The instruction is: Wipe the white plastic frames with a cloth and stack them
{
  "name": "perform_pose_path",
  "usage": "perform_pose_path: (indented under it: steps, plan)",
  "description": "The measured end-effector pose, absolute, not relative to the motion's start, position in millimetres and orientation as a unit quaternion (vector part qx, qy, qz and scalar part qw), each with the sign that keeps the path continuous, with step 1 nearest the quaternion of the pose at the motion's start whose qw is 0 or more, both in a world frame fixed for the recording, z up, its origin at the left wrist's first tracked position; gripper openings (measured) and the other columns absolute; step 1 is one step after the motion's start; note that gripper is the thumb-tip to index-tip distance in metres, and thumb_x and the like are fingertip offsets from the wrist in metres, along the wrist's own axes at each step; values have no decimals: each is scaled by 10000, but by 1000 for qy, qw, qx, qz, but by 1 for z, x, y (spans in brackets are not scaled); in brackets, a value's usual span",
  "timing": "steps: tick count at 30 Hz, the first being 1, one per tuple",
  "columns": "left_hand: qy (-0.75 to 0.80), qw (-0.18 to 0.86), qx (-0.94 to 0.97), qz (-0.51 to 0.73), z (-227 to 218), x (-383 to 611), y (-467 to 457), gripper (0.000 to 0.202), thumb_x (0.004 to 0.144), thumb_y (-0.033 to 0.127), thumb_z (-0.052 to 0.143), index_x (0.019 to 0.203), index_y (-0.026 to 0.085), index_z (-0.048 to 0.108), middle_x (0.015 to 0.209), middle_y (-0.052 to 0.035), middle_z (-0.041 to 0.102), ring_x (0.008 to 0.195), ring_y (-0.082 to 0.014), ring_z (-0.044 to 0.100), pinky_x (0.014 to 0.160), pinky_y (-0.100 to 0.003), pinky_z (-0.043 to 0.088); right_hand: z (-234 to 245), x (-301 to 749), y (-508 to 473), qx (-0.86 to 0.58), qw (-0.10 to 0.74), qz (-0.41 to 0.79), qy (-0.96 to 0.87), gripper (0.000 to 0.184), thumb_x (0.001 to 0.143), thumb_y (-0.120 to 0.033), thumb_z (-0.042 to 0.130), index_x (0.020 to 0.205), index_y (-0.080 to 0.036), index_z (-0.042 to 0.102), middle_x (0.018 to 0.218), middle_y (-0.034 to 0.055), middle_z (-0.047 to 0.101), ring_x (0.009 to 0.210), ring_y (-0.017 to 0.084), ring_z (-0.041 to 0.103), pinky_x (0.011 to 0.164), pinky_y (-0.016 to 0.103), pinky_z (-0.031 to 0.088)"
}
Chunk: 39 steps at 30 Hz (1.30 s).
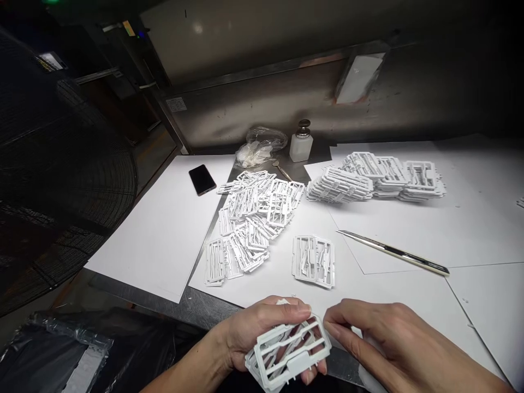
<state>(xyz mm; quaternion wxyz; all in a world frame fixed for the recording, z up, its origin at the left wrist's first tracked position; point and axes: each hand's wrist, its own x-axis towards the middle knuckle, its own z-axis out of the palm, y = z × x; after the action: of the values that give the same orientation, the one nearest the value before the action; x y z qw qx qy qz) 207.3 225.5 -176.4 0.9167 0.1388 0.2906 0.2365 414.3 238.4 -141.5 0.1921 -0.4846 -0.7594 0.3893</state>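
Observation:
My left hand [266, 325] is closed around a small stack of white plastic frames [298, 360], held tilted over the table's front edge. The top frame is rectangular, with thin bars across it and short stubs along its rim. Just right of the stack, my right hand [372, 333] has its thumb and forefinger pinched together near the frame's corner. Whatever is between those fingertips is hidden, and I cannot tell whether they touch the frame. A little white material shows below this hand. Beyond the hands, two similar frames [313, 261] lie overlapping on white paper.
A loose heap of white frames [256, 213] lies left of centre, with neater stacks [380, 177] at back right. A craft knife [393, 251] rests on the paper. Farther off are a phone [202, 179], a plastic bag [262, 147] and a pump bottle [301, 143]. A fan guard [82, 164] stands left.

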Motion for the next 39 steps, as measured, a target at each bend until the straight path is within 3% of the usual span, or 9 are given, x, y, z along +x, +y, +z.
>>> perform_pose_path:
  steps: [4, 7, 26, 33, 39]
  plan:
    - [286, 919, 143, 231, -177, 207, 226, 451, 718, 495, 659, 804, 54, 617, 686, -123, 655, 507, -144, 635, 452, -186, 493, -126, 411, 252, -396, 34, 446, -802, 373, 948, -481, 330, 790, -260, 585, 702, -23, 631, 609, 115, 562, 564, 236, 380]
    - [293, 917, 145, 227, -177, 207, 226, 461, 711, 504, 662, 798, 53, 618, 700, -126, 657, 512, -143, 636, 451, -184, 493, -120, 407, 258, -385, -10, 458, -801, 405, 961, -487, 243, 806, -284, 558, 739, -64, 626, 622, 89, 552, 593, 238, 374]
    - [285, 918, 156, 228, -177, 206, 228, 391, 705, 471, 687, 823, 119, 562, 694, -121, 670, 507, -159, 638, 451, -198, 486, -125, 405, 256, -350, 11, 411, -842, 309, 976, -377, 288, 782, -276, 505, 697, -95, 598, 560, 60, 521, 532, 219, 340]
    - [292, 914, 149, 240, -179, 208, 228, 376, 716, 462, 669, 775, 99, 585, 675, -106, 659, 479, -150, 625, 405, -191, 461, -147, 402, 245, -321, 162, 208, -910, 201, 912, -209, 452, 713, -234, 430, 565, -87, 497, 390, 54, 450, 393, 214, 310]
    - [270, 926, 111, 237, -182, 212, 228, 461, 719, 489, 647, 826, 41, 639, 670, -107, 655, 487, -147, 628, 409, -183, 450, -152, 406, 246, -308, 200, 185, -912, 127, 904, -167, 452, 792, -224, 432, 609, -80, 511, 419, 51, 479, 414, 194, 338]
